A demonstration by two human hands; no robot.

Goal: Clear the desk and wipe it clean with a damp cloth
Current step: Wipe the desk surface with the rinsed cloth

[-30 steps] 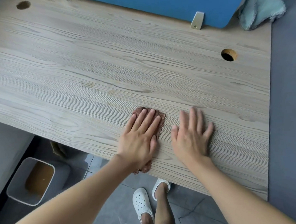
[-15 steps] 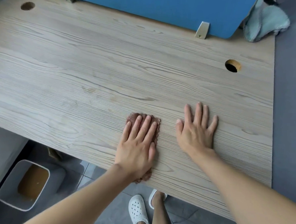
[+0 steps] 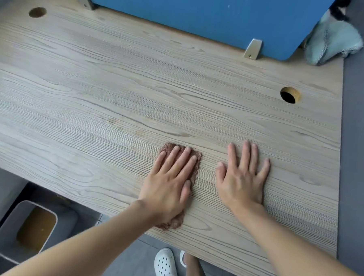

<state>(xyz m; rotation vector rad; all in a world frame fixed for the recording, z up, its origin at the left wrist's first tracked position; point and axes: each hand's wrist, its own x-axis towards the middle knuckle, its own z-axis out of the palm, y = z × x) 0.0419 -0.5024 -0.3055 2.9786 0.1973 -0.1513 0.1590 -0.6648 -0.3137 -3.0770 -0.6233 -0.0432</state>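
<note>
As far as the view reaches, the pale grey wood-grain desk [image 3: 95, 91] is seen with fine striped grain, and its left end is cut off by the frame. Along its far edge a blue upright divider panel [image 3: 194, 12] is fixed, with its top out of view. The right hand [image 3: 242, 181] is spread open, palm down on bare wood, with nothing held. Just beside it, the left hand [image 3: 170, 183] is laid flat with straight fingers on a small rust-brown textured cloth [image 3: 168, 147], near the desk's front edge and right of the middle. Most of the cloth is hidden beneath the palm. Only a rough fringe past the fingertips and a crumpled end by the wrist are shown.
</note>
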